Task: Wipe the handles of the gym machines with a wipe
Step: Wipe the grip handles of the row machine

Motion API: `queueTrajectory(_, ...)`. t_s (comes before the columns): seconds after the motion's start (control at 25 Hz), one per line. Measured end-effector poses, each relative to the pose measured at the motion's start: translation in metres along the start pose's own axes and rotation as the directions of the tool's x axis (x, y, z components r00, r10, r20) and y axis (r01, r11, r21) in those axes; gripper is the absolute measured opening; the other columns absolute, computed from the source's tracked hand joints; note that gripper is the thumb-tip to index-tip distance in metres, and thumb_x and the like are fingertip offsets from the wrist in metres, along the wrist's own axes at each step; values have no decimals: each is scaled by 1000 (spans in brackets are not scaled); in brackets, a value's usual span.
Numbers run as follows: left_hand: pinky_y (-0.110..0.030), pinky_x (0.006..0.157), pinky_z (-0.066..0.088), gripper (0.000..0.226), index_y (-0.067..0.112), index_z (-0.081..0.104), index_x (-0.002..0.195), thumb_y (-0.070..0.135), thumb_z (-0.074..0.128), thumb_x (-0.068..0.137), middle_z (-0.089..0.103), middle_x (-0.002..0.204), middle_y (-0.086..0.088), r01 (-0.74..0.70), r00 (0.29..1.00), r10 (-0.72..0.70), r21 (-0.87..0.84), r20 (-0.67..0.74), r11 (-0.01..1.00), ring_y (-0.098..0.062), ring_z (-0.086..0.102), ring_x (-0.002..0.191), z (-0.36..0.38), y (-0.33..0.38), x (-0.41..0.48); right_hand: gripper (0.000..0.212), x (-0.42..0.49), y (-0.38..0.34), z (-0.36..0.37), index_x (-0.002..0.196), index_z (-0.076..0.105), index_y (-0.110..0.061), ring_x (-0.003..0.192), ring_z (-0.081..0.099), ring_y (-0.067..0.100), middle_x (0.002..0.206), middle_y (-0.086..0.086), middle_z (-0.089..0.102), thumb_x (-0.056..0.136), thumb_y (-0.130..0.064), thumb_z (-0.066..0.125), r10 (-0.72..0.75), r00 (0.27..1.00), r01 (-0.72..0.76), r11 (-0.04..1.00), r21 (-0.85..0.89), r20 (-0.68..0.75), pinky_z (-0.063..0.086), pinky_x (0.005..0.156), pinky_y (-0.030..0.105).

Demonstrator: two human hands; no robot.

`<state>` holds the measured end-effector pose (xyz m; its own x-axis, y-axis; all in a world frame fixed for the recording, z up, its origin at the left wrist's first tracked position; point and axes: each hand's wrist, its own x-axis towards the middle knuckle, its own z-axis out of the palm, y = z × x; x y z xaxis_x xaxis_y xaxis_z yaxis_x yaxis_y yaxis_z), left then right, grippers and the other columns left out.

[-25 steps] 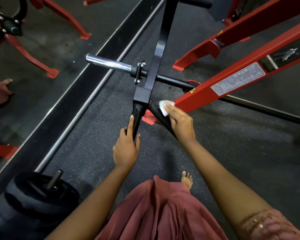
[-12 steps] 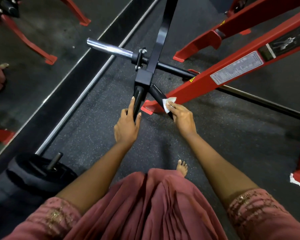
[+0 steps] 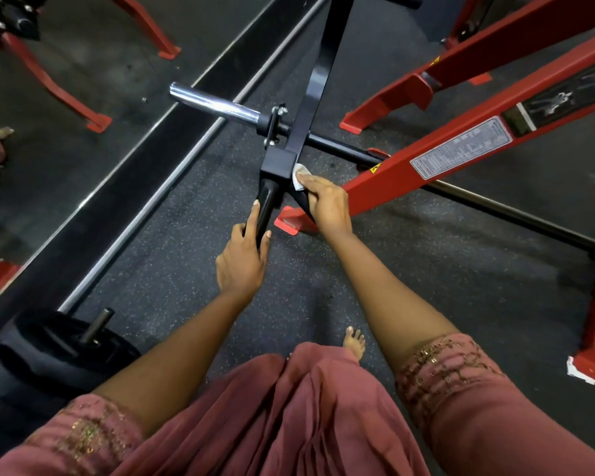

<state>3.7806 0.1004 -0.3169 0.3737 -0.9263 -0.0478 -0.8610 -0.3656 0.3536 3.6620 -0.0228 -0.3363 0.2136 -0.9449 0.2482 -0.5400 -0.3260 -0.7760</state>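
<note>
Head view, left hand: the left hand [image 3: 243,261] wraps the lower end of the left handle [image 3: 266,204], fingers curled round the black bar and forefinger laid straight up along it
Head view, right hand: the right hand [image 3: 327,204] lies over the right handle [image 3: 303,205], fingers bent down across it and pinning the wipe under their tips
Wipe: the white wipe [image 3: 299,180] sits crumpled at the top of the right handle, touching the black junction block [image 3: 278,163] where both handles meet; most of it is under the right fingertips, with a corner poking out toward the block
Wipe against left hand: apart from it, up and to the right, across the fork of the two handles
Machine: a chrome weight peg [image 3: 215,105] sticks out to the left above the block; a red frame beam [image 3: 385,183] with a printed label [image 3: 461,147] slants away just beside the right hand
Floor: speckled black rubber floor [image 3: 461,269]; a stack of black weight plates [image 3: 62,352] at lower left; a bare foot [image 3: 354,341] shows past the hem of a pink garment [image 3: 289,424]
</note>
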Motion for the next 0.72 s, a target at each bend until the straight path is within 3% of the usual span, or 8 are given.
queueTrajectory(0.24,-40,65,44,56,35,6,147,42,31,98,50,113,-10,11,1000,-11,8,-17,1000,-26,58,84,1,-2,1,33,-46,38,-29,104,68,1,102,64,27,111,18,66,76,14,57,22,999,-21,1000,-18,24,33,97,11)
queueTrajectory(0.36,-41,67,44,57,33,8,148,41,33,98,50,115,-10,10,1000,-10,18,-1,1000,-28,58,87,1,0,2,37,-78,55,-43,100,69,3,97,66,30,105,20,68,70,20,57,9,1000,-8,997,-81,7,39,94,17)
queueTrajectory(0.44,-44,77,46,59,29,12,148,36,41,97,47,126,-12,7,1000,-7,-9,26,1000,-30,56,102,-1,-1,1,37,-84,51,-50,101,69,0,98,66,28,107,17,68,72,19,57,66,998,-64,995,-74,20,46,95,28)
queueTrajectory(0.52,-45,102,37,60,23,24,146,25,50,93,38,140,-14,-88,995,85,-53,-58,995,-31,45,124,-2,6,-3,35,-78,42,-57,105,69,-2,100,65,25,109,15,68,77,14,55,117,993,-116,992,-41,22,49,94,35)
queueTrajectory(0.6,-45,114,24,52,17,37,141,19,52,90,39,141,-15,-279,946,251,-119,-207,953,-28,40,130,0,23,-18,36,-67,33,-65,106,68,-2,101,65,23,109,14,68,78,13,52,153,988,-153,988,-13,35,47,95,29)
queueTrajectory(0.64,-43,114,25,49,15,41,138,20,50,90,41,139,-14,-351,922,304,-188,-238,917,-26,41,129,5,33,-26,37,-61,29,-70,106,68,-2,101,64,23,109,14,68,77,14,50,169,985,-169,986,3,44,46,95,25)
queueTrajectory(0.72,-33,110,31,47,13,40,138,23,47,92,43,135,-13,-283,959,238,-443,-154,851,-23,42,126,18,56,-34,38,-44,29,-79,106,68,-4,101,64,22,109,13,68,78,13,49,203,977,-205,979,16,70,45,91,20)
